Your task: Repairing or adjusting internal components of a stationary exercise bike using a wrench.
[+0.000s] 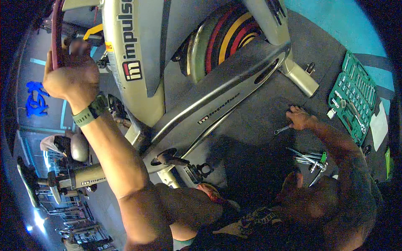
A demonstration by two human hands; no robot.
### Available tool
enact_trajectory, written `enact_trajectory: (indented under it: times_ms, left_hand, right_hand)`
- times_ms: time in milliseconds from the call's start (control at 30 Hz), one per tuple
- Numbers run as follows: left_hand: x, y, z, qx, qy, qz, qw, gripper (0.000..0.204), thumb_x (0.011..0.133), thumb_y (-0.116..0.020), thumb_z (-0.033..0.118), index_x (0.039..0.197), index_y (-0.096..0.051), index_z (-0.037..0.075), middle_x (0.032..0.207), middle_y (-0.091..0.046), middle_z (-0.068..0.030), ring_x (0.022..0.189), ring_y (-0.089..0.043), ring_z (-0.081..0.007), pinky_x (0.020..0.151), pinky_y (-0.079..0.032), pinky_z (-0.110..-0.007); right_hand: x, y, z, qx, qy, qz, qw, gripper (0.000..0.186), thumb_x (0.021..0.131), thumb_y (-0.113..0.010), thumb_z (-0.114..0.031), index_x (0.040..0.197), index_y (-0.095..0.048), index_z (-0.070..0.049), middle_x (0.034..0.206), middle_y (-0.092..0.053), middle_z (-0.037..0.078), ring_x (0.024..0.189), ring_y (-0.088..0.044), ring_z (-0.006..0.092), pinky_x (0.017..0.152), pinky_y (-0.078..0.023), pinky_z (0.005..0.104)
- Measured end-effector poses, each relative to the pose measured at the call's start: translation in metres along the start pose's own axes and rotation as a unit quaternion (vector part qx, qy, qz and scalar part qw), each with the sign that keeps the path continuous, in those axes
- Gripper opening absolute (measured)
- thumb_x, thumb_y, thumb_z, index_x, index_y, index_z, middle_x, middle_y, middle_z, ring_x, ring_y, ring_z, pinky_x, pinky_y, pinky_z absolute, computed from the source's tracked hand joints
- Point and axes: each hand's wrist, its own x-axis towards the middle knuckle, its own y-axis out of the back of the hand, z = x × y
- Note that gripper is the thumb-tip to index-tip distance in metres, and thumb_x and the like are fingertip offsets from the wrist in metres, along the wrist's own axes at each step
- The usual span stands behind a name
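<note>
My left hand [75, 81], with a green watch band at the wrist, is closed around a dark red curved bar [57, 37] at the upper left of an exercise bike [217, 100]. Low on the right, my right hand [300, 117] rests on the dark floor with its fingers curled. A metal wrench [283, 129] sticks out from under that palm, its ring end pointing left. The part of the wrench inside the hand is hidden. Both forearms reach out from the lower edge, on either side of the bike's grey lower frame and pedal [201, 170].
A green tool case [356, 96] lies unfolded at the right, with sockets and wrenches inside. Several loose metal tools [312, 161] lie by my right forearm. The bike's rear foot [303, 79] and striped flywheel [230, 35] stand beyond. White paper [379, 127] is beside the case.
</note>
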Motion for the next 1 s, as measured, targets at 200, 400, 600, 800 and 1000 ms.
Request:
enact_trajectory:
  times_ms: [200, 400, 600, 800, 1000]
  left_hand:
    - [0.007, 0.004, 0.009, -0.059, 0.104, -0.127, 0.985, 0.036, 0.101, -0.039, 0.028, 0.106, -0.059, -0.001, 0.089, -0.061, -0.0137, 0.078, -0.056, -0.0281, 0.072, -0.046, -0.042]
    - [-0.015, -0.008, 0.012, 0.113, 0.088, -0.082, 0.986, 0.044, 0.098, -0.055, 0.042, 0.107, -0.065, 0.0, 0.079, -0.066, -0.0094, 0.062, -0.06, -0.0179, 0.058, -0.047, -0.031]
    - [-0.022, 0.006, 0.018, 0.275, -0.056, -0.168, 0.945, 0.047, 0.093, -0.06, 0.051, 0.093, -0.07, 0.005, 0.07, -0.055, 0.0017, 0.062, -0.045, -0.009, 0.058, -0.038, -0.028]
    - [-0.019, 0.001, 0.03, 0.342, 0.023, -0.217, 0.914, 0.046, 0.091, -0.062, 0.049, 0.09, -0.065, 0.003, 0.07, -0.051, 0.001, 0.067, -0.044, -0.0112, 0.062, -0.036, -0.03]
    - [-0.023, 0.012, 0.034, 0.311, 0.059, -0.197, 0.928, 0.052, 0.088, -0.063, 0.051, 0.083, -0.06, 0.0, 0.068, -0.053, -0.0104, 0.064, -0.048, -0.0199, 0.062, -0.039, -0.038]
  right_hand:
    - [0.004, -0.006, 0.018, -0.028, -0.019, -0.029, 0.999, 0.049, 0.081, -0.072, -0.036, 0.116, -0.056, -0.005, 0.121, -0.048, 0.023, 0.12, -0.048, 0.0422, 0.101, -0.042, 0.0514]
    - [0.005, -0.01, 0.022, -0.017, -0.023, -0.063, 0.998, 0.048, 0.084, -0.068, -0.043, 0.117, -0.06, -0.009, 0.123, -0.058, 0.02, 0.119, -0.052, 0.04, 0.098, -0.044, 0.0512]
    - [0.005, 0.053, 0.001, -0.069, 0.059, -0.204, 0.975, 0.067, 0.09, -0.057, -0.057, 0.133, -0.052, -0.006, 0.132, -0.057, 0.021, 0.122, -0.053, 0.0405, 0.104, -0.042, 0.0509]
    - [-0.06, 0.262, -0.174, 0.014, 0.189, -0.126, 0.974, 0.062, 0.095, -0.058, -0.046, 0.142, -0.044, -0.008, 0.128, -0.059, 0.019, 0.116, -0.059, 0.0367, 0.099, -0.046, 0.0459]
    - [-0.162, 0.468, -0.32, -0.225, 0.354, 0.397, 0.816, 0.047, 0.086, -0.07, -0.037, 0.118, -0.062, -0.003, 0.113, -0.065, 0.014, 0.104, -0.06, 0.0326, 0.085, -0.048, 0.0438]
